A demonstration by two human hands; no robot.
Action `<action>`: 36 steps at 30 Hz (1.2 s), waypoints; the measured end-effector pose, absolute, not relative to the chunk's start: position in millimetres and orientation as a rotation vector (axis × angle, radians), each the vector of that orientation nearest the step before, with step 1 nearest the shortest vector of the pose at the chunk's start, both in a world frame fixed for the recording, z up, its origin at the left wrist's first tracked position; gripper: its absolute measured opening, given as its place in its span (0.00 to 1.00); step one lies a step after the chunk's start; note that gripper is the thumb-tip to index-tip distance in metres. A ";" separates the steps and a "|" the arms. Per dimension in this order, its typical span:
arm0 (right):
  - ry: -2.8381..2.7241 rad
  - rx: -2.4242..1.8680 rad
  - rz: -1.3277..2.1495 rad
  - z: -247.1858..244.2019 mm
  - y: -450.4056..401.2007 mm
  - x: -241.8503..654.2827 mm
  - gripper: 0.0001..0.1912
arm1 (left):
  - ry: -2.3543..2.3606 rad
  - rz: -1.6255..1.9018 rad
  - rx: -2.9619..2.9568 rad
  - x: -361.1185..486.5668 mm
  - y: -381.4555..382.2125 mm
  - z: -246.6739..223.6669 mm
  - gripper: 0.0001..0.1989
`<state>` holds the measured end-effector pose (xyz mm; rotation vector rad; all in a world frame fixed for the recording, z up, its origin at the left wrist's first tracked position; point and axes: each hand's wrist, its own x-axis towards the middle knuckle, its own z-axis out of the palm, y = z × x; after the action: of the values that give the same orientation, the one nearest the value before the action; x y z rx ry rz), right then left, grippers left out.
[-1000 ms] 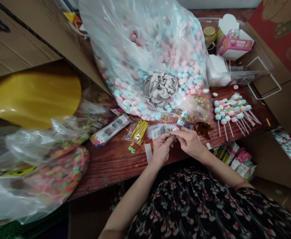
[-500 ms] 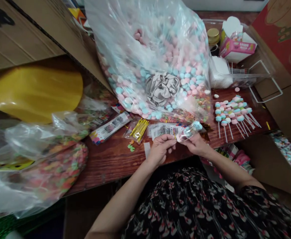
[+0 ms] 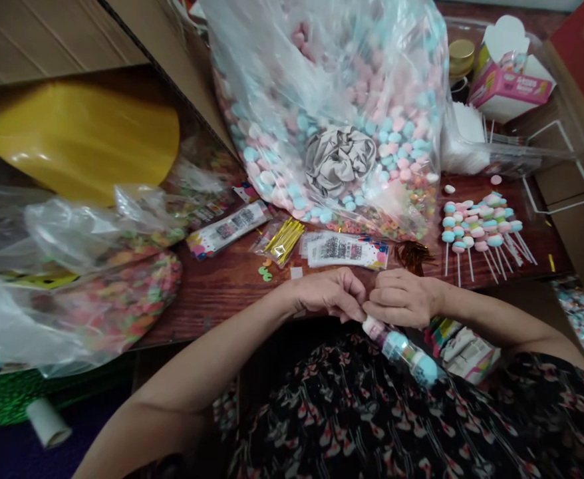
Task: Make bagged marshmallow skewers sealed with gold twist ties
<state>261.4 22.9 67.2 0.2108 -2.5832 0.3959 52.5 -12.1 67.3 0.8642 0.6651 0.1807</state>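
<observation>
Clear plastic bag (image 3: 352,80) packed with pink and blue marshmallows (image 3: 396,133), upper centre, on wooden table (image 3: 212,306). Left hand (image 3: 329,294) and right hand (image 3: 402,298) closed together on neck of cellophane-wrapped marshmallow stick (image 3: 402,351), lower centre, above patterned dress (image 3: 322,419).

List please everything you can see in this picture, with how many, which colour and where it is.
wrapped sweet stick: 1, clear wrap with pink and blue sweets, below the hands
bag of sweets: 1, clear with pink and blue, back of table
cloth tie: 1, grey, on the bag
sweet sticks: several, pink and blue, right side of table
gold ties: 1 packet, gold, table middle
printed cards: a small stack, white, table middle
round board: 1, yellow, upper left
box: 1, pink and white, back right
table: 1, brown wood, under everything
left hand: 1, at the stick's neck
right hand: 1, at the stick's neck
</observation>
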 end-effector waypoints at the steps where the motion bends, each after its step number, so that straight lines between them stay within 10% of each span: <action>1: -2.622 0.245 0.401 69.8 23.0 260.3 0.10 | 0.645 0.163 0.890 53.2 -10.4 66.6 0.05; 15: -2.563 -0.527 0.533 102.3 53.9 241.7 0.12 | 1.289 0.705 2.174 55.6 -29.1 108.4 0.05; 24: -1.746 -0.795 1.219 68.8 18.4 230.5 0.11 | 1.451 0.647 1.925 45.3 -19.4 69.9 0.37; 36: -2.035 -0.645 0.563 48.0 15.9 227.7 0.09 | 1.038 0.976 1.252 48.1 -35.3 59.4 0.28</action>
<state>227.7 15.9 48.0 -0.6453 -2.0351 0.5628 48.1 -35.3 59.4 1.2519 1.0383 0.9758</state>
